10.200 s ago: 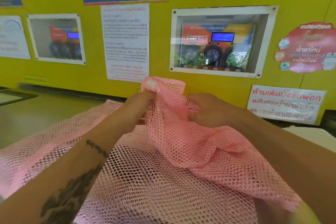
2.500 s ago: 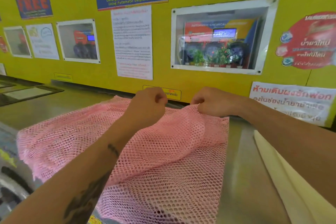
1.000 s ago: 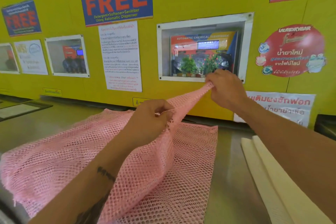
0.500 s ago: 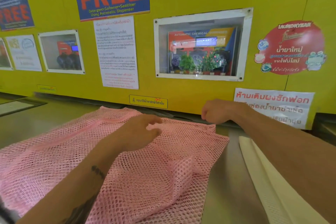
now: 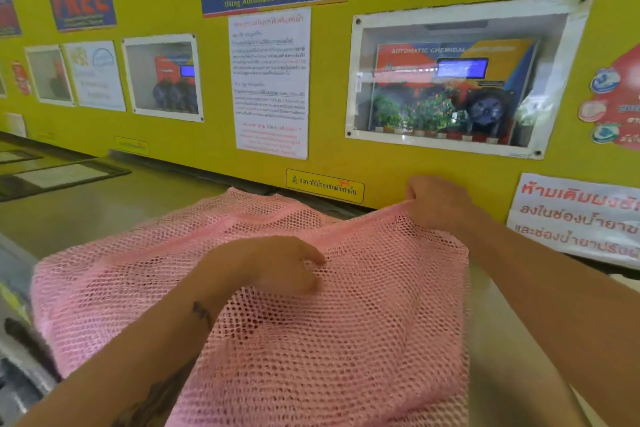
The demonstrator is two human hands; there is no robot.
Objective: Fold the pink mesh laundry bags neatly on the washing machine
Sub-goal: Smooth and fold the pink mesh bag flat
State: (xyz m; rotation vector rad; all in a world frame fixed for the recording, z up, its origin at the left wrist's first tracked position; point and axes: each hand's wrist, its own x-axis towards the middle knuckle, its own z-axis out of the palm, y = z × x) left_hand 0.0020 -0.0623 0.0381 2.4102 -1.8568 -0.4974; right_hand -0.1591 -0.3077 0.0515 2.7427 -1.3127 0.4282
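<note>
A pink mesh laundry bag (image 5: 346,340) lies spread over the steel top of the washing machine (image 5: 86,215). More pink mesh (image 5: 104,288) reaches out from under it to the left. My right hand (image 5: 438,204) pinches the bag's far right corner, lifted slightly near the yellow wall. My left hand (image 5: 266,267) rests on the middle of the bag with the fingers curled loosely on the mesh, pressing it down. Whether the pink mesh is one bag or two I cannot tell.
The yellow wall (image 5: 173,135) with posters and a glassed dispenser window (image 5: 450,80) rises right behind the machine. A cream folded cloth (image 5: 623,279) shows at the right edge. Bare steel top lies to the left and right of the bag.
The bag was lifted and stretched between both hands a second ago, then laid flat. Now the right hand still holds the far corner, and the left hand rests on the middle.
</note>
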